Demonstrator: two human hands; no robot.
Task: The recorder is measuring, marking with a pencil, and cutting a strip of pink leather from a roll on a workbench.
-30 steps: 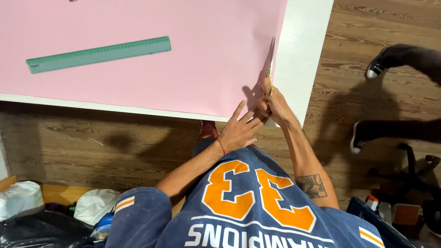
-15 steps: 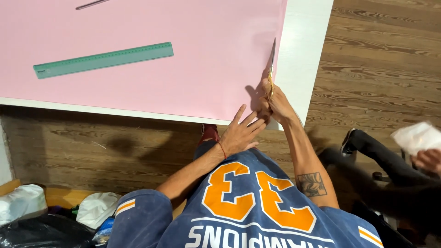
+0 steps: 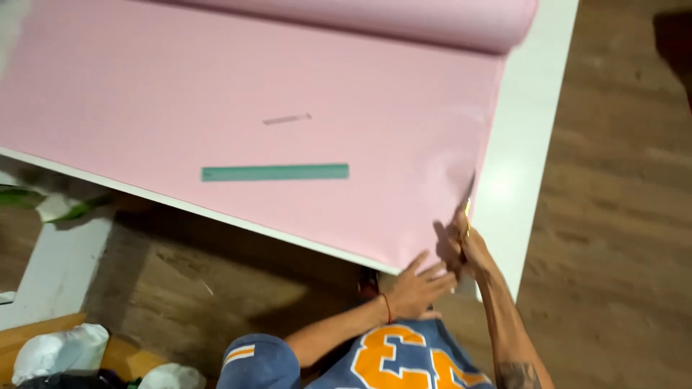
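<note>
A large pink sheet (image 3: 252, 94) covers a white table (image 3: 533, 144), and its far end is rolled up (image 3: 375, 18). My right hand (image 3: 467, 248) is closed around a thin cutting tool (image 3: 468, 198) whose blade points up along the sheet's right edge. Just left of it, my left hand (image 3: 418, 288) rests with fingers spread at the sheet's near right corner, by the table's front edge. On the sheet lie a green ruler (image 3: 274, 172) and a small grey strip (image 3: 287, 119).
A wooden floor (image 3: 620, 216) surrounds the table. White bags (image 3: 58, 353) sit at the bottom left, beside a white board (image 3: 58, 266) and something green (image 3: 21, 198). My blue jersey with orange print (image 3: 389, 360) fills the bottom middle.
The view has swung up and left, so the roll and more of the sheet show. Another person's legs at the right are out of view. My hands stay at the sheet's right edge.
</note>
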